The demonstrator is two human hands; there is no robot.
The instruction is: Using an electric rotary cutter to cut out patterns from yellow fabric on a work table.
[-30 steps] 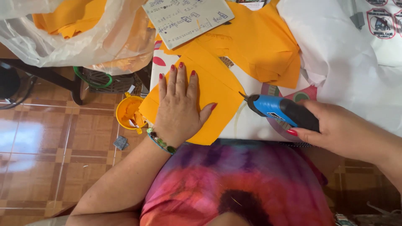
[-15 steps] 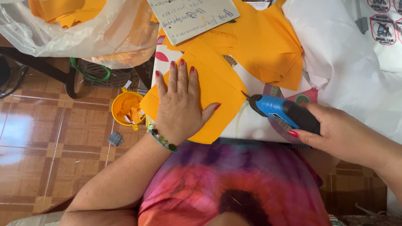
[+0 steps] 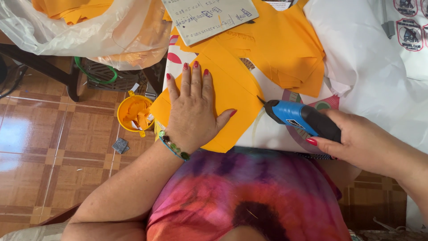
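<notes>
My left hand (image 3: 192, 109) lies flat with fingers spread on a folded sheet of orange fabric (image 3: 234, 82) at the table's near edge. A beaded bracelet sits on that wrist. My right hand (image 3: 363, 143) grips a blue and black electric cutter (image 3: 301, 117). The cutter's tip touches the right edge of the orange sheet. More orange fabric pieces (image 3: 285, 49) lie piled behind it.
A grey card with writing (image 3: 207, 15) rests on the orange pile. White printed fabric (image 3: 379, 58) covers the table's right side. A clear plastic bag of orange pieces (image 3: 84, 27) sits at upper left. On the tiled floor stands a small yellow bucket (image 3: 133, 114) holding scraps.
The cutter has moved slightly left toward the orange sheet's edge. My left hand stays pressed on the sheet.
</notes>
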